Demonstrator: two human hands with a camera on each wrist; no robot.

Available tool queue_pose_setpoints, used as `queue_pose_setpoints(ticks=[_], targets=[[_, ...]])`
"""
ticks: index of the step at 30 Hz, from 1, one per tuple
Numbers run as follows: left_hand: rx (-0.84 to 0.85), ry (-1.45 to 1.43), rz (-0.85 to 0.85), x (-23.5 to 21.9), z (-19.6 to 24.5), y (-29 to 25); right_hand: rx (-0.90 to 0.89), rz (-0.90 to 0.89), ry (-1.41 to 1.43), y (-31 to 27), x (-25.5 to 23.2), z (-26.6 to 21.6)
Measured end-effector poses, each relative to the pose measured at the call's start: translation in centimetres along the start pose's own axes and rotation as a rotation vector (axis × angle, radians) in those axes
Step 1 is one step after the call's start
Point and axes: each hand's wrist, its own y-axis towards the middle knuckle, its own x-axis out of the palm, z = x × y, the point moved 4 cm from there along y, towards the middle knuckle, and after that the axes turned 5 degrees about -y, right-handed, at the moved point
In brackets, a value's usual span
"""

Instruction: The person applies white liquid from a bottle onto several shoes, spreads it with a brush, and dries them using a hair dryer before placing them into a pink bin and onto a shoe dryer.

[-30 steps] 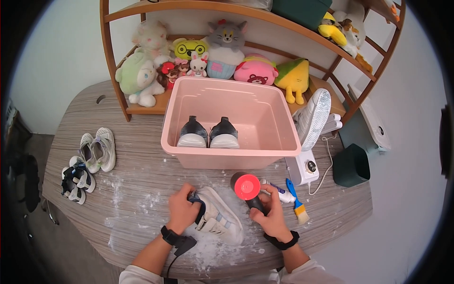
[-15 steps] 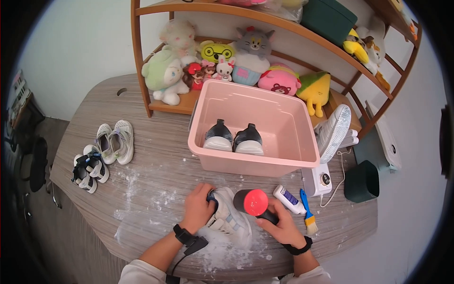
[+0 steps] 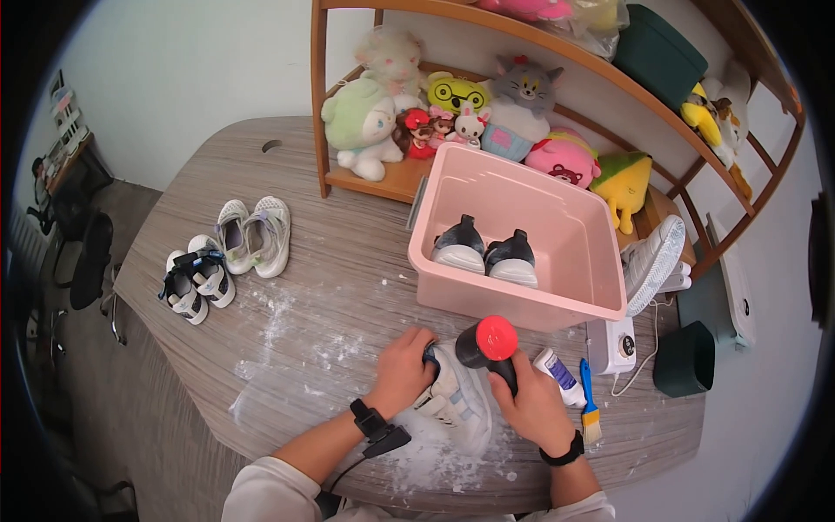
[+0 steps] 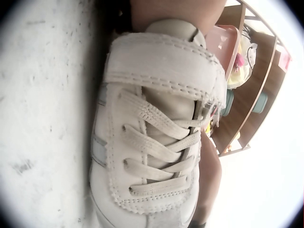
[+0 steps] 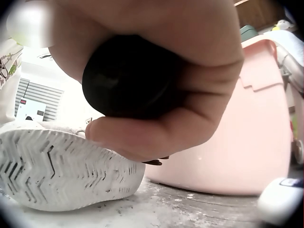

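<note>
My left hand [image 3: 404, 374] grips a white shoe [image 3: 470, 409] by its dark-lined heel opening, the shoe tilted on its side over the table. Laces [image 4: 156, 137] and a wide strap [image 4: 161, 66] fill the left wrist view, while the grooved sole [image 5: 61, 166] faces the right wrist view. Fingers of my right hand [image 3: 535, 407] curl round the handle of a black pistol-shaped tool [image 3: 472, 348] with a round red end. Its barrel overlaps the shoe's upper side in the head view. White powder [image 3: 435, 465] lies on the table beneath the shoe.
A pink bin [image 3: 522, 306] holding two dark-heeled shoes [image 3: 513, 265] stands beyond my hands. White bottle [image 3: 561, 378] and blue-handled brush [image 3: 590, 409] lie at right, near a white device [image 3: 613, 348]. Small shoes [image 3: 270, 235] sit at left. Plush toys [image 3: 361, 130] line the shelf.
The head view has swung left, so everything sits farther right. My right hand has brought the black tool closer over the shoe. The left hand keeps its grip on the heel.
</note>
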Motion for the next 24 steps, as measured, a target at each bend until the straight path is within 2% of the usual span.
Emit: queue_pose_setpoints(ticks=[7, 16, 19, 24], targets=[[-0.016, -0.009, -0.017, 0.2, -0.4, -0.1, -0.014, 0.067, -0.092, 0.5, 1.6, -1.2], [-0.011, 0.008, -0.029, 0.1, -0.3, -0.2, 0.073, 0.051, -0.055, -2.6, -0.4, 0.7], [0.0, 0.006, -0.021, 0.2, -0.2, -0.1, 0.004, 0.013, -0.025, -2.6, -0.5, 1.4], [-0.008, 0.022, -0.023, 0.3, -0.2, -0.1, -0.008, 0.02, 0.021, -0.5, 0.2, -0.2]])
